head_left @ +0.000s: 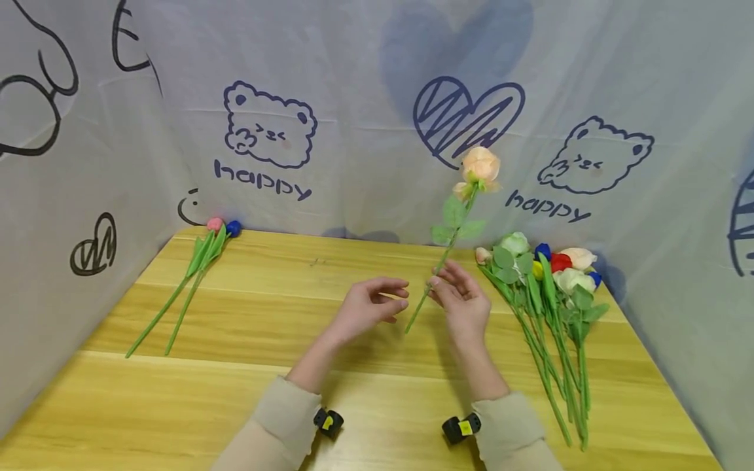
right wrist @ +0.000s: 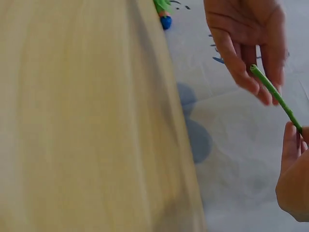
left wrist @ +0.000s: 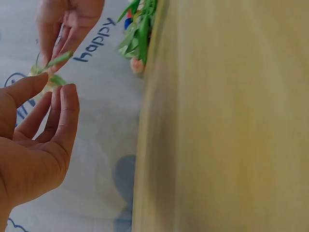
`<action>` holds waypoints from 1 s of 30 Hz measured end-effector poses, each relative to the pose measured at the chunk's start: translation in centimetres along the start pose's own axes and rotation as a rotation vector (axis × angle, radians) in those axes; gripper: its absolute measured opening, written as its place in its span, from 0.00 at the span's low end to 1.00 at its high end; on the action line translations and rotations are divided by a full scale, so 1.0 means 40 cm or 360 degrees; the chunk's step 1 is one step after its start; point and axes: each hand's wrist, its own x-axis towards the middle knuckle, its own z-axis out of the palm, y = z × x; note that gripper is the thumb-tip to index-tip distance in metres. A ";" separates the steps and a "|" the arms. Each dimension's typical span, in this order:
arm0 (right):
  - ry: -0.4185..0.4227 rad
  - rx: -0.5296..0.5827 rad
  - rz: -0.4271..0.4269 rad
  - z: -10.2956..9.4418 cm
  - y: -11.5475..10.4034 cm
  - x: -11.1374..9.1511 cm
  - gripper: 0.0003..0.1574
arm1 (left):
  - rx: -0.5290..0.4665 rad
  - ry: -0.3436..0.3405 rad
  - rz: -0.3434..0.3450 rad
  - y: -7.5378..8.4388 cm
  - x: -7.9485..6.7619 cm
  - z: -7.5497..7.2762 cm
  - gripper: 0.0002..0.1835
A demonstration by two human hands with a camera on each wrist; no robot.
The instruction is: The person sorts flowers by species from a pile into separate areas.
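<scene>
A peach artificial rose (head_left: 481,168) with a green stem (right wrist: 273,91) is held up over the table, its bloom leaning to the upper right. My right hand (head_left: 465,305) pinches the stem at its lower part between thumb and fingers. Just left of the stem's lower end is my left hand (head_left: 372,306), its fingers loosely bent and apart from the stem, with nothing between them. In the left wrist view, the left hand (left wrist: 43,130) shows thumb and fingers spread apart, while the right hand (left wrist: 70,26) is at the stem beyond it.
Two artificial tulips, one pink (head_left: 215,224) and one blue (head_left: 233,228), lie at the left of the wooden table (head_left: 235,399). On the right lies a bunch of several mixed flowers (head_left: 515,244), stems toward me. A printed cloth (head_left: 365,131) hangs behind the table.
</scene>
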 end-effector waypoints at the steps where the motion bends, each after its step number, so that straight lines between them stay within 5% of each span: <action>1: -0.0004 -0.0001 0.0011 0.002 0.004 -0.003 0.26 | 0.0017 -0.0017 -0.0010 -0.004 -0.001 0.004 0.20; 30: -0.0040 0.0005 0.0058 0.022 0.044 -0.021 0.26 | 0.0130 -0.0029 -0.0119 -0.019 -0.009 0.018 0.14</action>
